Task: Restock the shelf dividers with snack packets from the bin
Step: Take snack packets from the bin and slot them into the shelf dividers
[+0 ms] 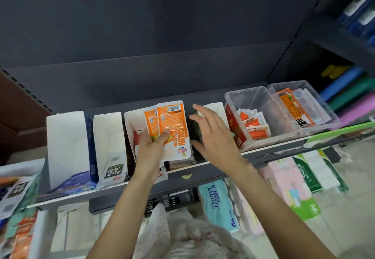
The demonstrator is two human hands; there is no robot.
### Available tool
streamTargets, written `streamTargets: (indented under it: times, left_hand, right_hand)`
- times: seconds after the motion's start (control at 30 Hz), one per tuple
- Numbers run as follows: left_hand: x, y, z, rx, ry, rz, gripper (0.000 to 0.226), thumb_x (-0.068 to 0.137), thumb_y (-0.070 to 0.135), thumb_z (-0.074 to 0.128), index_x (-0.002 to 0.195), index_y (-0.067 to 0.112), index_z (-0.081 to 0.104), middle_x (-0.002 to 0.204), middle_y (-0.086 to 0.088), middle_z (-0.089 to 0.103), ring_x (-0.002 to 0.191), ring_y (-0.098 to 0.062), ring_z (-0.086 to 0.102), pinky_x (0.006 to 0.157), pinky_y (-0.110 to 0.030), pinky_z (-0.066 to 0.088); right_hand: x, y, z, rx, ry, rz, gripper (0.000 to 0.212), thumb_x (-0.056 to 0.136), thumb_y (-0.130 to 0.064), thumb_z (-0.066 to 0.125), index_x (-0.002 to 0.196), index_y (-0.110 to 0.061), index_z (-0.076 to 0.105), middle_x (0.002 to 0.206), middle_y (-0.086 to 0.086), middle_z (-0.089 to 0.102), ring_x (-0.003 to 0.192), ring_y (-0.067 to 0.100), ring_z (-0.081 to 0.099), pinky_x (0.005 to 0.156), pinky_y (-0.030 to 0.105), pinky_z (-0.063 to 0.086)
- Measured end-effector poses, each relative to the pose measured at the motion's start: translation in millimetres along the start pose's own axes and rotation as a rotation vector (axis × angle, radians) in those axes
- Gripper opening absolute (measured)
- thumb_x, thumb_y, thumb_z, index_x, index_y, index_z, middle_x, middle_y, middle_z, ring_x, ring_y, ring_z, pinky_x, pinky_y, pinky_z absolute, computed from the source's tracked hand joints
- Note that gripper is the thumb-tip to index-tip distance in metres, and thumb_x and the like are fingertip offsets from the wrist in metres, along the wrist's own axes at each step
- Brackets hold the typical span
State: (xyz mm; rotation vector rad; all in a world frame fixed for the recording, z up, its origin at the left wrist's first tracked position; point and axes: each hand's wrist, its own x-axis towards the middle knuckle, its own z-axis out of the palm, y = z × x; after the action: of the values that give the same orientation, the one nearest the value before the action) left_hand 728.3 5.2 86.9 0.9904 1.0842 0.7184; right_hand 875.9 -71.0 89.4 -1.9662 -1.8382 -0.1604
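My left hand [152, 147] grips two orange-and-white snack packets [172, 129], fanned and held upright over a white cardboard divider [129, 120] in the middle of the shelf. My right hand [213, 135] hovers just right of the packets with fingers spread and relaxed, holding nothing, above a dark slot and another white divider [215, 108]. Two more white dividers [67, 141] [109, 137] stand further left. A clear plastic bin [249, 98] to the right holds small orange-and-white packets [254, 125].
A second clear bin [304, 88] with orange packets stands at the far right of the grey shelf [142, 183]. Tissue packs [219, 206] lie below the shelf. More packets are stacked at the lower left. A dark back panel rises behind the dividers.
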Motion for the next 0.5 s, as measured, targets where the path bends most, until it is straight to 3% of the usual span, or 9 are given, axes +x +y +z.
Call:
streamTargets:
  times: [0.13, 0.27, 0.37, 0.43, 0.5]
  left_hand:
    - [-2, 3, -2, 0.050, -0.089, 0.031, 0.022, 0.094, 0.019, 0.057, 0.116, 0.017, 0.059, 0.104, -0.003, 0.071, 0.093, -0.018, 0.070, 0.081, -0.034, 0.055]
    - [-1, 16, -7, 0.087, -0.215, -0.086, 0.028, 0.099, 0.033, 0.044, 0.107, 0.016, 0.065, 0.097, -0.004, 0.072, 0.086, -0.016, 0.068, 0.075, -0.030, 0.051]
    - [12, 30, -20, 0.242, -0.065, 0.037, 0.042, 0.100, 0.045, 0.035, 0.096, 0.020, 0.069, 0.090, 0.003, 0.068, 0.076, -0.011, 0.059, 0.064, -0.020, 0.047]
    - [21, 40, -30, 0.395, 0.020, 0.332, 0.017, 0.095, 0.034, 0.052, 0.104, 0.027, 0.064, 0.100, 0.011, 0.062, 0.086, -0.009, 0.058, 0.064, -0.012, 0.047]
    - [36, 50, -34, 0.562, -0.134, 0.583, 0.033, 0.087, 0.020, 0.067, 0.116, 0.033, 0.057, 0.111, 0.013, 0.058, 0.097, -0.004, 0.055, 0.072, -0.010, 0.046]
  right_hand:
    - [4, -1, 14, -0.072, 0.034, -0.260, 0.062, 0.064, -0.010, 0.083, 0.118, -0.016, 0.053, 0.126, 0.006, 0.058, 0.117, 0.022, 0.048, 0.089, 0.037, 0.050]
    - [12, 2, 20, 0.017, 0.188, -0.339, 0.029, 0.067, -0.007, 0.082, 0.093, -0.012, 0.070, 0.102, 0.002, 0.070, 0.096, 0.017, 0.058, 0.072, 0.032, 0.055]
    - [27, 3, 10, 0.315, 0.246, 0.002, 0.012, 0.078, -0.011, 0.075, 0.089, -0.010, 0.071, 0.090, 0.000, 0.071, 0.081, 0.013, 0.063, 0.064, 0.031, 0.054]
    - [42, 7, 0, 0.496, 0.192, 0.327, 0.024, 0.082, -0.019, 0.073, 0.102, -0.007, 0.071, 0.097, 0.000, 0.072, 0.085, 0.009, 0.066, 0.064, 0.019, 0.053]
    - [52, 14, -4, 0.567, 0.074, 0.466, 0.037, 0.081, -0.022, 0.074, 0.114, -0.007, 0.068, 0.110, 0.001, 0.070, 0.097, 0.010, 0.066, 0.064, 0.007, 0.049]
